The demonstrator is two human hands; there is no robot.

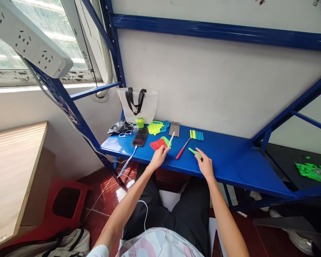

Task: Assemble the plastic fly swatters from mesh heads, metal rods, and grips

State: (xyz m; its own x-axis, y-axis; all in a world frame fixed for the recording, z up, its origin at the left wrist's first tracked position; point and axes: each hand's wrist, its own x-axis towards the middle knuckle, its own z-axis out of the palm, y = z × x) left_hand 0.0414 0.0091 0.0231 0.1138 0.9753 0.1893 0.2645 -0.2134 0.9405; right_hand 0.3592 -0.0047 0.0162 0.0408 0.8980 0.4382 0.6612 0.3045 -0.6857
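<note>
My left hand [159, 157] pinches a slim grey metal rod [171, 137] that points up and away, over red and green mesh-like pieces [157, 144] on the blue table. In the fingers of my right hand [205, 165] is a bright green handle [194, 152], held just above the tabletop. A tool with a red handle [180, 154] and a thin metal shaft lies between my hands. Farther back, several similar grey rods [174, 129] lie side by side. Right of them is a row of short yellow handles [192, 134] and blue handles [199, 136].
Yellow and blue mesh-like pieces [155, 127], a green-lidded tub [139, 122], a phone [139, 137] with a white cable, scissors [125, 133] and a black plastic bag [119, 127] crowd the left end. A white tote bag [147, 107] stands behind. Blue frame posts [82, 128] flank the table [235, 157].
</note>
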